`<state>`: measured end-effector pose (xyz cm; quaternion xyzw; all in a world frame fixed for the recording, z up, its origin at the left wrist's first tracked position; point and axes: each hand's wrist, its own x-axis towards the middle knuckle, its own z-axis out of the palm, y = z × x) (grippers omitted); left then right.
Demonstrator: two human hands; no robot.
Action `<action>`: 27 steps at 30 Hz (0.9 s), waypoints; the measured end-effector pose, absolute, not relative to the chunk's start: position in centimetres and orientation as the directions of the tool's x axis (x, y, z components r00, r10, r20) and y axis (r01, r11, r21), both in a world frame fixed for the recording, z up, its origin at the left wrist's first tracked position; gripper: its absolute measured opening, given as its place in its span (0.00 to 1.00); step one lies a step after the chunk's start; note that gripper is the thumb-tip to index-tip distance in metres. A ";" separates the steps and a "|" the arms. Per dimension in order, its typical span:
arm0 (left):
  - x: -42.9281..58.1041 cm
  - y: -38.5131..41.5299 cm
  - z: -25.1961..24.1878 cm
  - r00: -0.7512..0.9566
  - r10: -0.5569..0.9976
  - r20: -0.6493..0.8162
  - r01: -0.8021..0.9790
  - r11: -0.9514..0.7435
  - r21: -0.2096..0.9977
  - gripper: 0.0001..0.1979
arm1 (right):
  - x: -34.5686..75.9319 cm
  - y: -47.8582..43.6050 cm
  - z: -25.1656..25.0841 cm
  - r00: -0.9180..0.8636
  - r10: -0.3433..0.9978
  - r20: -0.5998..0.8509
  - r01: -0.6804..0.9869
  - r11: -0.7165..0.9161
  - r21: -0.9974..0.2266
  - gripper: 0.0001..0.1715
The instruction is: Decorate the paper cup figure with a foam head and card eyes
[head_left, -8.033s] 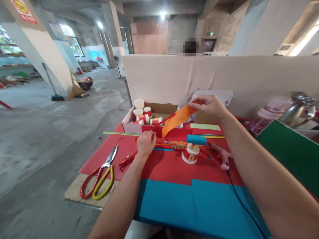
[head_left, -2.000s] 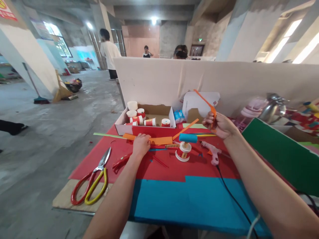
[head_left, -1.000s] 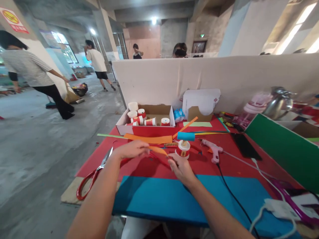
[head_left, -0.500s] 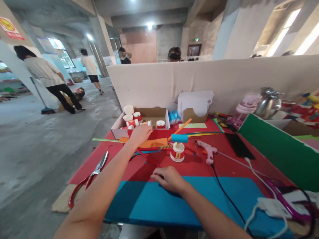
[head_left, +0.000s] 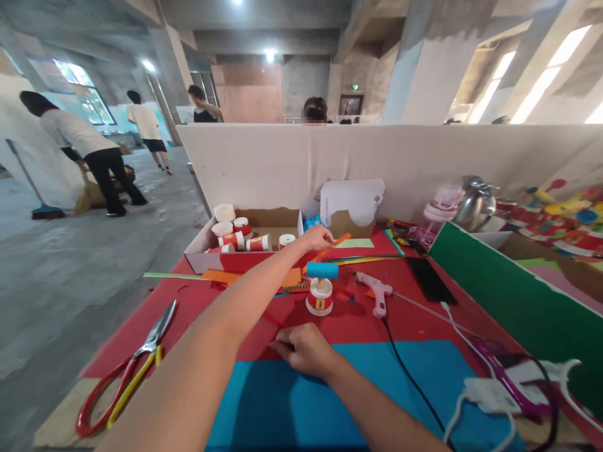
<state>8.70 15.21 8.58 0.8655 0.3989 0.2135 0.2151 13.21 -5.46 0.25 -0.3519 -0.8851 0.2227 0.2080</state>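
My left hand (head_left: pixel 318 238) reaches past the front of the white box, its fingers closed at an orange paper strip (head_left: pixel 343 238). Below that hand stands a red-and-white paper cup (head_left: pixel 320 298), upside down, with a blue paper roll (head_left: pixel 323 270) above it on a small stem. My right hand (head_left: pixel 306 350) rests low over the border of the red and blue sheets. Its fingers are curled together, and whatever they may hold is hidden. Several paper cups, one of them a lying cup (head_left: pixel 259 243), are in the white box (head_left: pixel 198 256).
A pink glue gun (head_left: pixel 375 290) lies right of the cup, its cord running forward. Red-handled scissors (head_left: pixel 153 342) and a yellow handle (head_left: pixel 134 386) lie at left. A phone (head_left: pixel 431 280), green panel (head_left: pixel 509 314) and power strip (head_left: pixel 494 395) are at right. People stand beyond.
My left hand has moved right, from over the cups in the box to the orange strip. My right hand stays low and curled. The view has shifted a little to the right.
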 end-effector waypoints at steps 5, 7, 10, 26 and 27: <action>4.3 12.4 13.5 0.290 0.696 0.657 0.283 -0.718 0.635 0.10 | 13.0 -5.5 0.3 -0.649 0.725 0.229 0.540 0.651 -0.533 0.17; 1.5 10.2 16.0 0.187 0.614 0.767 0.216 -0.787 0.578 0.10 | 13.0 -5.4 0.3 -0.650 0.726 0.227 0.546 0.653 -0.525 0.18; -2.5 6.8 18.4 0.309 0.598 0.740 0.376 -0.791 0.482 0.09 | 13.0 -5.3 0.1 -0.652 0.726 0.220 0.549 0.651 -0.524 0.16; -4.3 5.6 5.3 0.527 0.807 0.266 0.846 -0.527 -0.079 0.18 | 13.0 -5.0 -0.2 -0.627 0.755 0.190 0.553 0.603 -0.575 0.18; -4.5 5.1 5.5 0.510 0.818 0.266 0.857 -0.509 -0.079 0.19 | 13.0 -5.0 -0.2 -0.629 0.752 0.195 0.546 0.607 -0.577 0.18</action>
